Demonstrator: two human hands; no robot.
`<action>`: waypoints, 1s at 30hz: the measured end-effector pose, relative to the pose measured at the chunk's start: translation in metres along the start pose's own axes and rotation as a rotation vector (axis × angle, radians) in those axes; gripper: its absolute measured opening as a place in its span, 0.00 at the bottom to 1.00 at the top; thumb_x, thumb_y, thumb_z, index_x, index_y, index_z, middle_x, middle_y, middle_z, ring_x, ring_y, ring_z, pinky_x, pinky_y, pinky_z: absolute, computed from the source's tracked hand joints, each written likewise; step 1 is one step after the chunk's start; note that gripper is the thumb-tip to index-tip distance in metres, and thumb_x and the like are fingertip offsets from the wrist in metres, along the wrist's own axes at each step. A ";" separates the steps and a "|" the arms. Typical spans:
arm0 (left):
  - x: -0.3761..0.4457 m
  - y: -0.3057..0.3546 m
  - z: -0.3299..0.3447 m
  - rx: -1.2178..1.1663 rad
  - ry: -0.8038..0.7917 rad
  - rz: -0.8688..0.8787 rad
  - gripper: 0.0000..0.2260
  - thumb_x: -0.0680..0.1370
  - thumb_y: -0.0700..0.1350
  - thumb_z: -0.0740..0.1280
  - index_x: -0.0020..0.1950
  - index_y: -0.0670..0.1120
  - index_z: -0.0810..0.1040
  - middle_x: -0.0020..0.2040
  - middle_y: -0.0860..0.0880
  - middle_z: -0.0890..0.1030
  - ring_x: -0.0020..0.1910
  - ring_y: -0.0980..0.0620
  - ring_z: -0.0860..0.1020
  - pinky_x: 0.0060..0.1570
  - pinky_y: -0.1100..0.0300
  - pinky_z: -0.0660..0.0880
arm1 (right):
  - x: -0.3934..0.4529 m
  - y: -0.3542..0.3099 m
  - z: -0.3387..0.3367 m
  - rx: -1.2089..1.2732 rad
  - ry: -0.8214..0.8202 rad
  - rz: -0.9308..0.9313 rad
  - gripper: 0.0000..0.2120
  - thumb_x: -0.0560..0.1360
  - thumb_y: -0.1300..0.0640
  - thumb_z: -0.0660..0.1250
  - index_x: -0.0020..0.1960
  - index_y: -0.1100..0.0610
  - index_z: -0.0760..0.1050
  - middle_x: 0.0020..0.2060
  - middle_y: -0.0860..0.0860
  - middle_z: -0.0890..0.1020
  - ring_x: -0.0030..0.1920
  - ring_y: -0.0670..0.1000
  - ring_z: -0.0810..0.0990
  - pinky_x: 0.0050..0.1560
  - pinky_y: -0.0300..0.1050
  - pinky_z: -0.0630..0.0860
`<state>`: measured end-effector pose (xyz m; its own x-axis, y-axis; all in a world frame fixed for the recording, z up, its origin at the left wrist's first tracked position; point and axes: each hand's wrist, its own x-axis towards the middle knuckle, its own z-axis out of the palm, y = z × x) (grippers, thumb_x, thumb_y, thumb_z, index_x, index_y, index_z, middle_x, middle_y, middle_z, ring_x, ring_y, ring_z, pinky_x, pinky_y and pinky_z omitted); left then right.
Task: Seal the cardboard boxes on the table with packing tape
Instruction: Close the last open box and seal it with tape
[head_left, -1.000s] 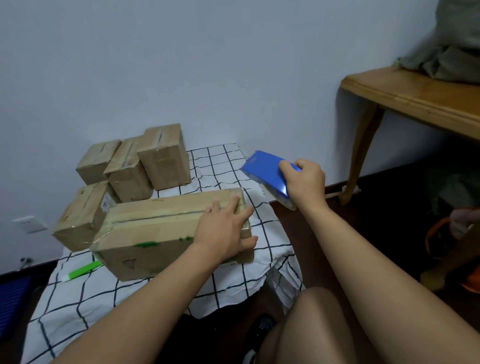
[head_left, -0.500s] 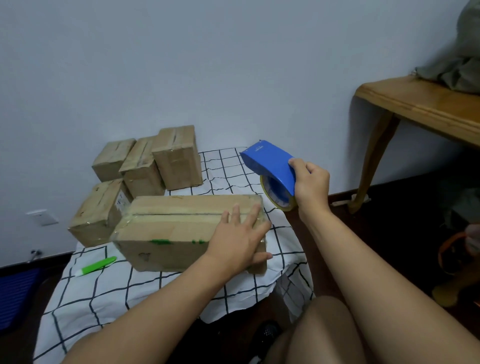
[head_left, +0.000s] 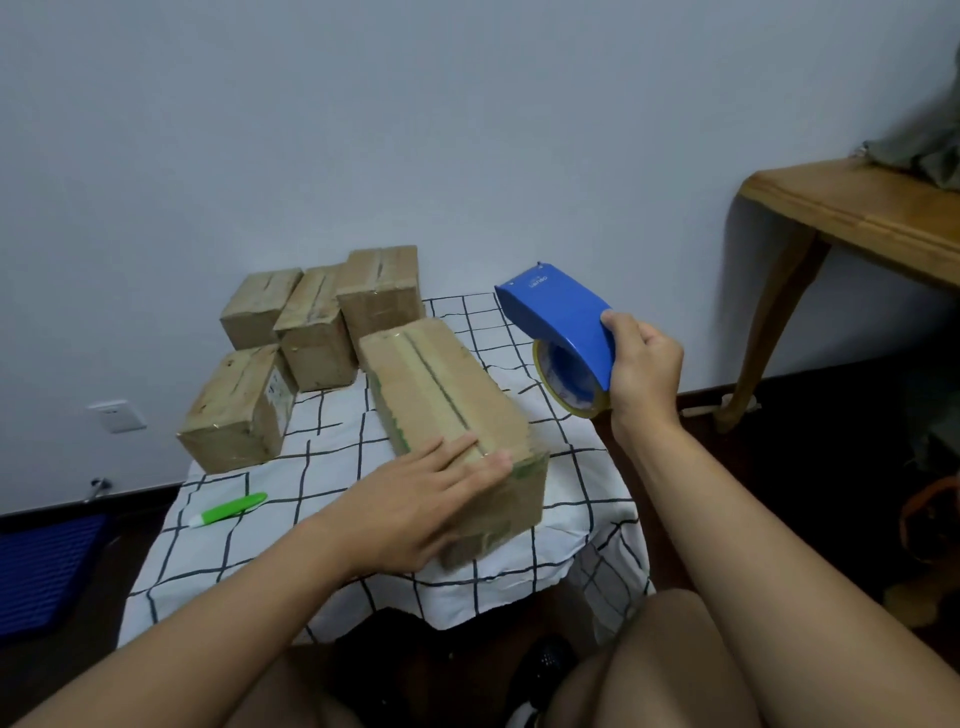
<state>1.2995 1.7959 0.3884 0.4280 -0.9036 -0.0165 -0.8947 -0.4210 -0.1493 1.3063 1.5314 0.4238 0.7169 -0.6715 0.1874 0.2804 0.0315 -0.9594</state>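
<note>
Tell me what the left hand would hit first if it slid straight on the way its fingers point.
Probably nothing soon: the left hand lies flat on the long box, fingers aimed right and away across its near end. Past that edge I see only tablecloth, then the dispenser in the right hand, apparently held higher.

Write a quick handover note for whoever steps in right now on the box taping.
Left hand: fingers flat on the near end of the long box.
Right hand: gripping the blue tape dispenser, held in the air right of the box.
Four small boxes sit behind it on the checked cloth.
Done: long box appears to carry tape along its top seam.
Left: can't tell which small boxes are sealed; check each.
</note>
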 end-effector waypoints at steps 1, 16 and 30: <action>-0.009 -0.004 0.001 -0.019 0.005 -0.025 0.37 0.79 0.49 0.61 0.80 0.55 0.39 0.80 0.55 0.51 0.79 0.49 0.44 0.77 0.51 0.46 | -0.004 0.000 0.005 0.012 -0.008 0.008 0.17 0.68 0.47 0.68 0.35 0.61 0.70 0.31 0.53 0.65 0.31 0.48 0.64 0.29 0.40 0.61; -0.010 -0.012 0.036 -0.166 0.550 -0.360 0.25 0.75 0.63 0.65 0.62 0.47 0.81 0.63 0.49 0.80 0.54 0.45 0.78 0.53 0.50 0.75 | -0.055 0.030 0.093 0.035 -0.117 0.195 0.15 0.78 0.48 0.65 0.38 0.56 0.71 0.32 0.49 0.72 0.33 0.49 0.69 0.38 0.46 0.66; -0.014 -0.007 0.059 -0.438 0.759 -0.600 0.32 0.65 0.70 0.70 0.53 0.44 0.73 0.55 0.49 0.74 0.55 0.50 0.72 0.49 0.58 0.75 | -0.078 0.041 0.098 -0.130 -0.316 0.058 0.17 0.74 0.41 0.72 0.45 0.55 0.75 0.32 0.41 0.79 0.30 0.38 0.76 0.31 0.31 0.71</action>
<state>1.3077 1.8164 0.3309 0.7579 -0.2874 0.5856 -0.5963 -0.6692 0.4433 1.3243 1.6582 0.3906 0.8972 -0.4082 0.1682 0.1643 -0.0449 -0.9854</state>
